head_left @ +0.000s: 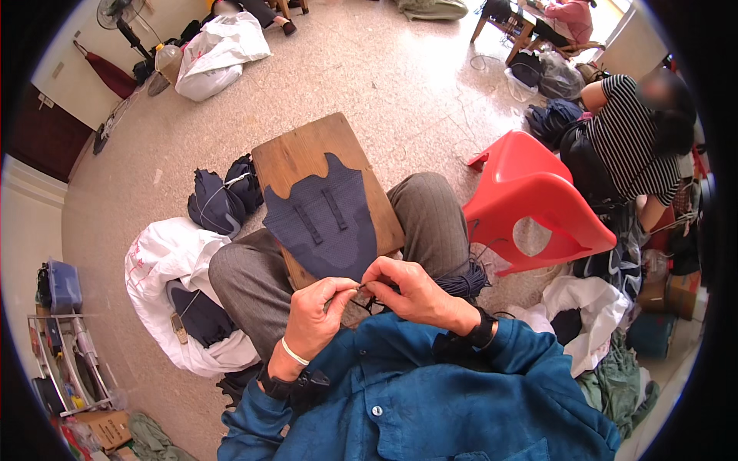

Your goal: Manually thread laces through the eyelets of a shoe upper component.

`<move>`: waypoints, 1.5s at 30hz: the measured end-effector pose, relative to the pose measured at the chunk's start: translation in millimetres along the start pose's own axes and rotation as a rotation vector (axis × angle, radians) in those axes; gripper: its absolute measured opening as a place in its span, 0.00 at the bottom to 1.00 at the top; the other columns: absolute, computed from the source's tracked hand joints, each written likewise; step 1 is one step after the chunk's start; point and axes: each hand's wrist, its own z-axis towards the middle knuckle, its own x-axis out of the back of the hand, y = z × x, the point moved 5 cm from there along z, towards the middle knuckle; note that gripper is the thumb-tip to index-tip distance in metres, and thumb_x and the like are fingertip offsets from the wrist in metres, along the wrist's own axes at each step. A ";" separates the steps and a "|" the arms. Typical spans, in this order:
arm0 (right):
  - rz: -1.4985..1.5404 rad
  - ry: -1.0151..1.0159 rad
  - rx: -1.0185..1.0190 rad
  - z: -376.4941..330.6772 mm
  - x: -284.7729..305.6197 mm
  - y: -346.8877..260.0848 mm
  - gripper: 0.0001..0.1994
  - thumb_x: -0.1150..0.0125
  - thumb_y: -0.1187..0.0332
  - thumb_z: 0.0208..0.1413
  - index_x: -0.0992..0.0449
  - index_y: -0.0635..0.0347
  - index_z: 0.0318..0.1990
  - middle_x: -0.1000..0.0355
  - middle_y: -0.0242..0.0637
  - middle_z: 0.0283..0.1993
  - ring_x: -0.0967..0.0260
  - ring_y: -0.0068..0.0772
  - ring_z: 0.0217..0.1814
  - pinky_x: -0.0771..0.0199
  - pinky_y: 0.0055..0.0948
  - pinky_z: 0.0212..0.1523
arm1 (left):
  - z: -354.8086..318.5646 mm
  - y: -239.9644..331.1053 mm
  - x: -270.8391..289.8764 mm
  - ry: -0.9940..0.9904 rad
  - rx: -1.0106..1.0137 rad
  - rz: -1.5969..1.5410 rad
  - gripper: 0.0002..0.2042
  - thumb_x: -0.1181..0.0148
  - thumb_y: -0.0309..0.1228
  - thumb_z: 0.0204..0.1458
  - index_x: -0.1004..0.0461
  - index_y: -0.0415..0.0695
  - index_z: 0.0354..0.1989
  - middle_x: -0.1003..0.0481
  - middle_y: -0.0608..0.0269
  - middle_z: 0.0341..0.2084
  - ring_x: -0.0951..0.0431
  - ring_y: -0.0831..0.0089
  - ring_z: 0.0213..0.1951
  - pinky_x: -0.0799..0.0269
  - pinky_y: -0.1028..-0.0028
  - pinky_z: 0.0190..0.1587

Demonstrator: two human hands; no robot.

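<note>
My left hand (318, 309) and my right hand (415, 292) meet in front of my chest, thumbs and forefingers pinched together. Between the fingertips is a thin dark cord (360, 286), with more of it looping down below my right hand. Just beyond, a flat navy knit piece (327, 223), shaped like a shoe upper with two darker strips, lies on a small wooden stool (296, 150) between my knees. Its near tip reaches almost to my fingers. A bundle of dark cords (463, 283) rests by my right thigh.
A red plastic stool (530, 196) stands at my right, with a person in a striped shirt (630, 138) beyond it. To my left are tied navy bundles (219, 201) and a white sack (165, 257) holding dark pieces. Another white bag (596, 300) sits at right.
</note>
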 end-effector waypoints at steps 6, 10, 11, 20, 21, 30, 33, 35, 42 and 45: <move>-0.010 -0.012 0.029 -0.3 -2.6 -0.9 0.04 0.39 0.77 0.60 0.28 0.65 0.39 0.24 0.43 0.31 0.22 0.40 0.34 0.25 0.35 0.35 | -1.1 -0.4 -0.7 -0.005 0.000 -0.019 0.05 0.34 0.20 0.56 0.19 0.37 0.39 0.16 0.55 0.32 0.15 0.67 0.35 0.22 0.73 0.39; -0.066 -0.061 0.014 -1.3 -1.4 -0.2 0.03 0.40 0.78 0.62 0.25 0.67 0.41 0.21 0.41 0.35 0.20 0.31 0.38 0.22 0.29 0.39 | -1.1 0.3 -3.7 -0.019 -0.007 0.013 0.04 0.34 0.20 0.55 0.18 0.37 0.39 0.17 0.55 0.31 0.15 0.68 0.34 0.22 0.73 0.38; -0.075 -0.063 0.014 -1.7 -1.2 0.1 0.02 0.39 0.78 0.62 0.25 0.67 0.40 0.21 0.41 0.35 0.20 0.31 0.38 0.22 0.29 0.38 | -0.9 0.1 -4.4 -0.021 -0.008 0.012 0.04 0.34 0.20 0.55 0.18 0.37 0.39 0.17 0.55 0.31 0.15 0.68 0.34 0.22 0.73 0.38; -0.063 -0.016 -0.011 0.2 -4.5 4.2 0.04 0.38 0.77 0.62 0.26 0.67 0.41 0.22 0.41 0.32 0.22 0.29 0.35 0.24 0.29 0.35 | 0.2 -3.3 -6.3 0.027 -0.045 0.036 0.04 0.35 0.20 0.56 0.19 0.37 0.38 0.17 0.54 0.30 0.15 0.66 0.33 0.22 0.73 0.37; -0.065 -0.017 -0.007 1.0 -3.5 1.1 0.04 0.38 0.77 0.62 0.26 0.67 0.41 0.22 0.41 0.32 0.22 0.29 0.35 0.24 0.29 0.35 | 1.6 -3.2 -5.5 0.015 -0.046 0.056 0.04 0.36 0.20 0.56 0.20 0.37 0.39 0.17 0.54 0.30 0.15 0.66 0.33 0.22 0.73 0.36; -0.120 -0.029 0.027 9.3 2.5 -15.5 0.06 0.43 0.78 0.63 0.28 0.66 0.46 0.24 0.42 0.30 0.22 0.30 0.33 0.25 0.29 0.34 | 12.3 9.5 0.6 0.032 -0.067 0.032 0.03 0.40 0.22 0.61 0.25 0.39 0.42 0.20 0.51 0.29 0.17 0.58 0.30 0.24 0.67 0.34; -0.153 -0.010 0.082 11.3 7.1 -20.3 0.05 0.44 0.76 0.65 0.29 0.66 0.46 0.25 0.38 0.29 0.23 0.28 0.31 0.25 0.29 0.33 | 21.1 19.1 10.9 0.190 -0.157 0.024 0.02 0.41 0.23 0.62 0.26 0.39 0.41 0.20 0.54 0.31 0.18 0.61 0.31 0.24 0.70 0.37; -0.081 0.137 0.057 13.6 22.9 -15.6 0.04 0.47 0.75 0.68 0.29 0.64 0.47 0.27 0.34 0.29 0.28 0.22 0.28 0.28 0.24 0.30 | 17.8 17.8 21.8 0.350 -0.176 -0.025 0.03 0.45 0.22 0.65 0.26 0.37 0.43 0.20 0.57 0.35 0.18 0.68 0.36 0.24 0.73 0.45; 0.745 0.292 -0.129 45.6 51.3 -66.0 0.07 0.51 0.67 0.74 0.31 0.59 0.50 0.30 0.30 0.34 0.41 0.16 0.25 0.40 0.17 0.27 | -7.6 -11.3 -39.8 -0.164 0.483 -1.115 0.07 0.53 0.20 0.63 0.27 0.37 0.41 0.26 0.60 0.32 0.23 0.73 0.33 0.20 0.68 0.43; 0.856 0.223 -0.128 48.3 30.3 -80.6 0.08 0.50 0.66 0.74 0.31 0.59 0.51 0.31 0.29 0.33 0.42 0.16 0.25 0.41 0.18 0.28 | -8.0 2.8 -65.6 -0.244 0.747 -1.358 0.09 0.49 0.32 0.67 0.26 0.40 0.41 0.33 0.69 0.25 0.36 0.80 0.23 0.34 0.78 0.28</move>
